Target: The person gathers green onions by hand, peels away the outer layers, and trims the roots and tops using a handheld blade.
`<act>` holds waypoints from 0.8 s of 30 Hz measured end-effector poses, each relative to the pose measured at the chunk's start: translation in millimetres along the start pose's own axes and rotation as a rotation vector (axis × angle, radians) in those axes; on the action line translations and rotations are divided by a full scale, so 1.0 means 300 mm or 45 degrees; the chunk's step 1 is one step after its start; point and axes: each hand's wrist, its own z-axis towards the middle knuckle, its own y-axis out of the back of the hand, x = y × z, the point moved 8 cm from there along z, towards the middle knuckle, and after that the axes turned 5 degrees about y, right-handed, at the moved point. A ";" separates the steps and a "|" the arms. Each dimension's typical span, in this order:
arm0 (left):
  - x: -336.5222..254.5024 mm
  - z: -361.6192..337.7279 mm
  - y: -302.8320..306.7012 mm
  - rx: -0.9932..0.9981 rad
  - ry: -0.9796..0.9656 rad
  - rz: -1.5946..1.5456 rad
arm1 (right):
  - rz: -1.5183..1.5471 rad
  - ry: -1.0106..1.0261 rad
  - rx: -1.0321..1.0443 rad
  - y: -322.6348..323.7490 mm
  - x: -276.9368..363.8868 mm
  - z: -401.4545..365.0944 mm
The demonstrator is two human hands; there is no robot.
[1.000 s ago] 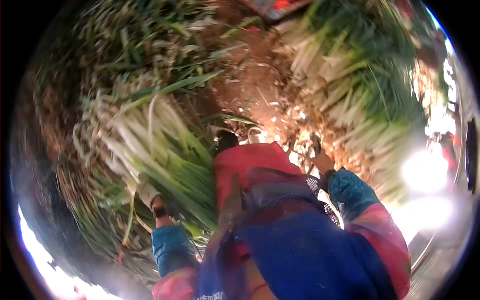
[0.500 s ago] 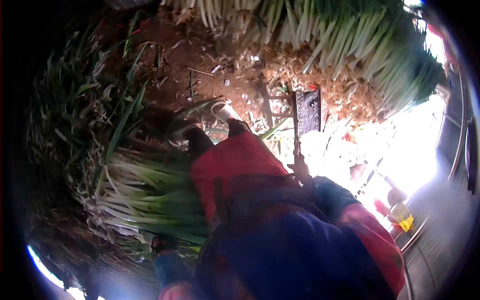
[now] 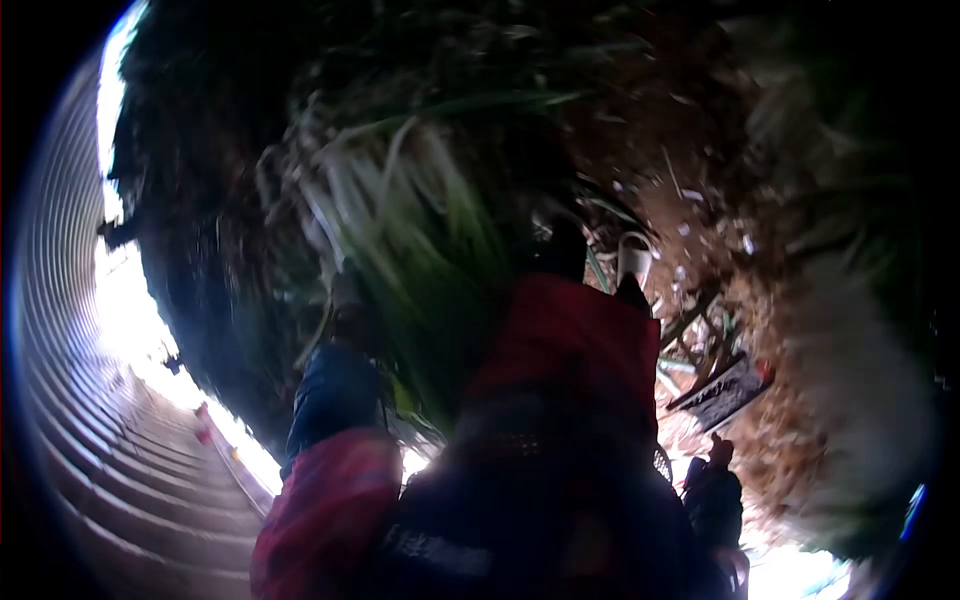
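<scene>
A bundle of green onions (image 3: 420, 200), with white stalks and green leaves, lies on the left of my legs in the head view. My left hand (image 3: 352, 322) is at the near left edge of this bundle. Its fingers are dark and smeared by motion, so its grip is hidden. On the right, my right hand (image 3: 718, 456) is by my side, below a dark, flat, rectangular thing (image 3: 728, 392) on the ground. The right hand is small and dim; its fingers cannot be told apart.
Brown soil (image 3: 680, 190) with white scraps lies ahead of my feet. A blurred heap of onions (image 3: 850, 330) runs along the right. Dark leafy plants (image 3: 210, 240) fill the left, and beyond them stands a ribbed wall (image 3: 70, 330).
My view has swung left, so the bundle now appears nearer the middle and the ribbed wall shows. My left arm shows more beside the bundle. The picture is more blurred.
</scene>
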 end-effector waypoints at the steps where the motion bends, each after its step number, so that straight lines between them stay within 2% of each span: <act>1: 0.029 0.001 -0.008 0.007 0.045 -0.063 | 0.073 -0.021 0.138 0.069 0.096 0.027; 2: 0.044 -0.001 -0.016 0.021 0.095 -0.123 | 0.146 0.344 0.034 0.120 0.208 0.095; 4: 0.102 -0.003 -0.034 0.045 0.210 -0.343 | 0.530 0.575 0.121 0.241 0.517 0.154; 5: 0.111 -0.003 -0.035 0.051 0.261 -0.461 | 0.892 0.238 0.271 0.359 0.732 0.087; 6: 0.121 0.000 -0.020 0.125 0.414 -0.499 | 0.876 0.258 0.347 0.410 0.900 0.124; 7: 0.139 -0.019 -0.015 0.206 0.565 -0.539 | 0.949 0.261 0.225 0.547 1.125 0.019; 8: 0.139 -0.028 0.013 0.064 0.533 -0.643 | 0.907 0.450 0.208 0.625 1.304 0.013; 9: 0.139 -0.041 0.017 0.080 0.615 -0.822 | 0.688 0.676 0.193 0.710 1.471 -0.018; 10: 0.131 -0.044 0.040 0.088 0.691 -1.001 | 0.385 1.022 0.044 0.805 1.675 -0.051; 11: 0.139 -0.054 0.038 0.093 0.767 -1.179 | 0.694 0.943 0.208 0.829 1.813 -0.080; 12: 0.150 -0.036 0.042 0.000 0.741 -1.294 | 0.112 1.411 -0.180 0.900 2.018 -0.128; 14: 0.131 -0.019 0.069 -0.028 0.710 -1.269 | 0.105 1.372 0.058 0.949 2.380 -0.436; 15: 0.111 -0.015 0.094 -0.028 0.696 -1.254 | -0.012 1.569 0.034 0.947 2.550 -0.578; 16: 0.093 -0.020 0.091 0.095 0.838 -1.294 | -0.128 1.747 0.005 0.930 2.693 -0.703; 17: 0.084 -0.011 0.105 0.052 0.840 -1.292 | -0.066 1.810 0.072 0.887 2.808 -0.807; 19: 0.074 0.005 0.099 -0.019 0.837 -1.270 | -0.144 1.795 0.322 0.778 2.985 -1.099; 23: 0.052 0.044 0.097 -0.177 0.707 -1.423 | 0.029 1.518 0.671 0.394 3.174 -1.069; 24: 0.042 0.042 0.134 -0.116 0.735 -1.223 | 0.172 1.296 0.702 0.307 3.184 -1.029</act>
